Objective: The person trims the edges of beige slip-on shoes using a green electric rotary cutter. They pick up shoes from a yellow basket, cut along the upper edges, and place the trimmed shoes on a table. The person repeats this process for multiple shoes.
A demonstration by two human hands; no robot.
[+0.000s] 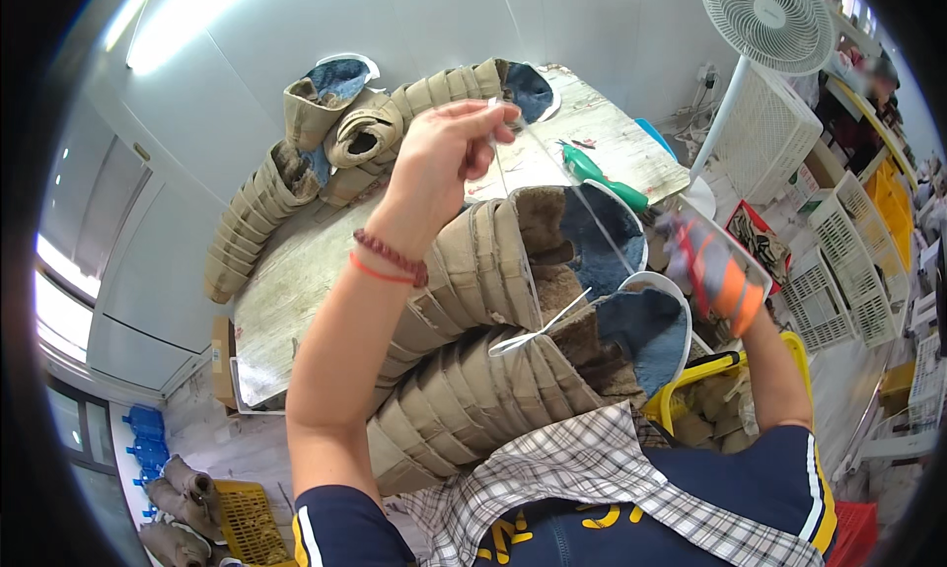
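At the far left, blue plastic containers stand on the floor by the wall, with rolled tan bundles and a yellow mesh crate just beside them. A long curved stack of nested tan tubes lies along the left part of the pale, worn desk, and more tubes lie behind it. The bare left hand, beaded at the wrist, is raised over the desk, thumb and forefinger pinched on a thin white cord that slants down rightward; its lower end is hard to make out. Beneath lie two nested stacks of tan tubes side by side, their blue-lined, white-edged openings facing right. A white tie sits on the nearer one, above a plaid apron. Beyond the openings rests a green-handled tool. The right hand, in a grey and orange glove, is blurred just beside the openings; whether it grips anything cannot be told. Below it stands a yellow basket of tan pieces; farther right, a white fan and white plastic crates.
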